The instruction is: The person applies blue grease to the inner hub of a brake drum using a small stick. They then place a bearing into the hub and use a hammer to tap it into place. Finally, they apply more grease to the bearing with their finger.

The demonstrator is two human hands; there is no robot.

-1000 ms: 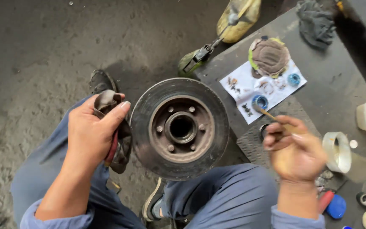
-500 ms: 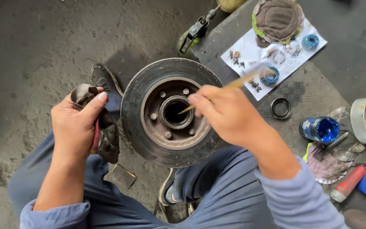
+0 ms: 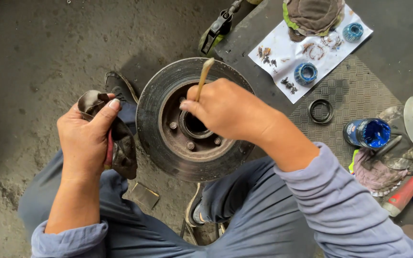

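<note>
Head view | your right hand (image 3: pixel 228 112) is pinching a wooden stick (image 3: pixel 203 77) into the hub bore of the brake disc (image 3: pixel 193 119) at frame centre | your left hand (image 3: pixel 86 138) is clutching a dirty rag (image 3: pixel 120 148) | greasing looks partway, blue grease tin (image 3: pixel 368 133) standing open at right.

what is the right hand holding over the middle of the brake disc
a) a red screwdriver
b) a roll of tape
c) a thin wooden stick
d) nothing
c: the right hand grips a thin wooden stick whose lower end points into the centre hole of the brake disc, while the left hand holds a dark rag beside the disc.
</note>
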